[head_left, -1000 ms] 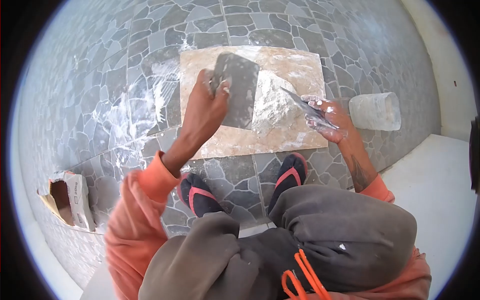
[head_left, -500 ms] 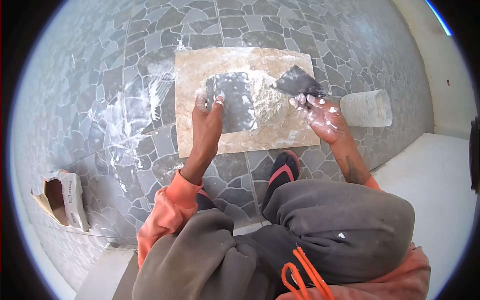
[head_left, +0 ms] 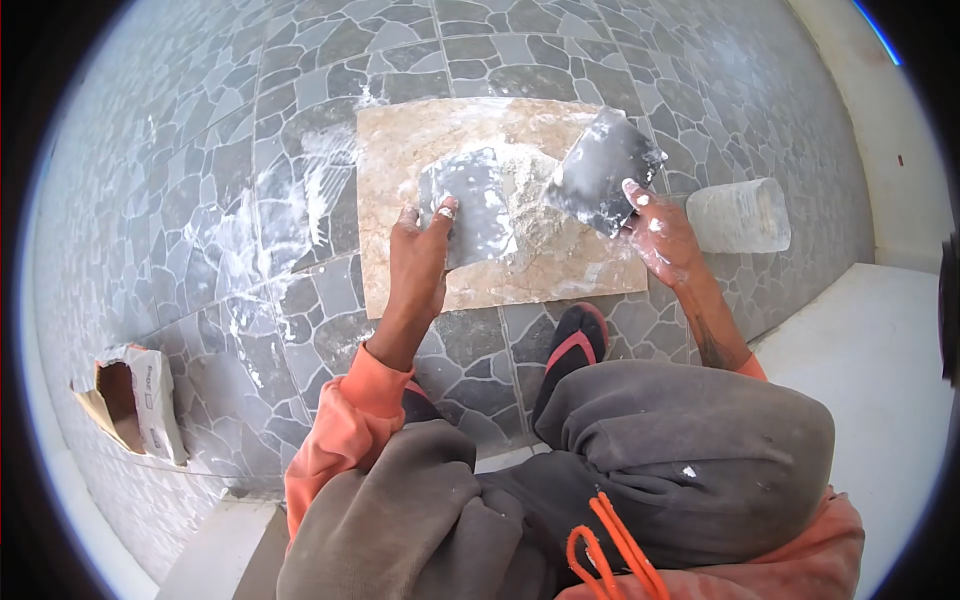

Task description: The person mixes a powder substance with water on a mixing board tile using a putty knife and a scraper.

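Observation:
My left hand is closed on the near-left side of a dark flat scraper, thumb on top, its face spotted with white paste. My right hand grips the lower right corner of a second dark scraper, smeared with white and tilted over the right part of a beige tile board. Between both scrapers lies a heap of whitish powder or paste on the board. White residue coats my fingers on both hands.
A clear, cloudy container lies right of the board. A torn cardboard box sits at far left. White smears mark the stone-patterned floor. My sandalled foot is at the board's near edge.
The right scraper has turned, now showing more of its broad face, with my right thumb on top of it. The left scraper stays at the heap's left side, slightly tilted.

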The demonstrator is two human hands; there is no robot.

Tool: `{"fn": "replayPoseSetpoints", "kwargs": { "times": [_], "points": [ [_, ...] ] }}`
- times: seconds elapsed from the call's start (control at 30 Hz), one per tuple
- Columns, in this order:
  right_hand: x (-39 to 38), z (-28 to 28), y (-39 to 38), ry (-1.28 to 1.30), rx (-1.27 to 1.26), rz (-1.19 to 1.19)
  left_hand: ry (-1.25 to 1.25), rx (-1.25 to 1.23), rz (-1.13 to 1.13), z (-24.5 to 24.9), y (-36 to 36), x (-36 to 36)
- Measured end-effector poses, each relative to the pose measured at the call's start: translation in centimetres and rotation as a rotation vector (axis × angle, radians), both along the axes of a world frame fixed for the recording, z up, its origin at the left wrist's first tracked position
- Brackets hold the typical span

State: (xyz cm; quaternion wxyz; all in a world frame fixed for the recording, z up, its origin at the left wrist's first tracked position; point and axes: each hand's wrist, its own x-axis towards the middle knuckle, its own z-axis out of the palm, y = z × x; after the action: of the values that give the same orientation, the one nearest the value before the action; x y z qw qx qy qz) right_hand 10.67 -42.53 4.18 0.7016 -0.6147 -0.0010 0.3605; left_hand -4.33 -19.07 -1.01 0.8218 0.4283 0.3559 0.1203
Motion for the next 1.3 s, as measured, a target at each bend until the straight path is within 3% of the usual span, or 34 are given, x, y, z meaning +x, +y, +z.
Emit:
{"fn": "replayPoseSetpoints", "kwargs": {
  "times": [0.17, 0.27, 0.4, 0.5, 0.6, 0.8, 1.2, 1.3],
  "points": [
    [-0.7, -0.3, 0.4, -0.134, -0.277, 0.075, -0.016, -0.021, -0.083, 1.5, -0.1, 0.9],
    [-1.4, -1.5, 1.3, -0.027, -0.074, 0.108, -0.029, -0.092, -0.159, 2.0, -0.5, 1.6],
    [-1.4, -5.4, 0.9, 0.321, 0.349, -0.053, 0.024, -0.106, -0.212, 1.3, -1.0, 2.0],
    [-2.3, -2.9, 2.9, 0.425, 0.303, -0.076, 0.081, -0.049, -0.28, 0.5, -0.7, 1.8],
    [-2.7, -3.6, 3.0, 0.438, 0.316, -0.075, 0.066, 0.005, -0.181, -0.2, -0.9, 2.2],
    [-3.0, -3.9, 2.9, 0.434, 0.329, -0.083, 0.094, 0.195, -0.207, -1.6, 0.3, 2.8],
    [-2.4, -8.1, 1.1, 0.428, 0.372, -0.043, 0.082, 0.325, -0.215, -3.3, 1.1, 3.7],
    [-2.5, -7.6, 0.9, 0.427, 0.313, -0.022, 0.056, 0.23, -0.181, -3.5, 1.5, 3.8]
  ]
}}
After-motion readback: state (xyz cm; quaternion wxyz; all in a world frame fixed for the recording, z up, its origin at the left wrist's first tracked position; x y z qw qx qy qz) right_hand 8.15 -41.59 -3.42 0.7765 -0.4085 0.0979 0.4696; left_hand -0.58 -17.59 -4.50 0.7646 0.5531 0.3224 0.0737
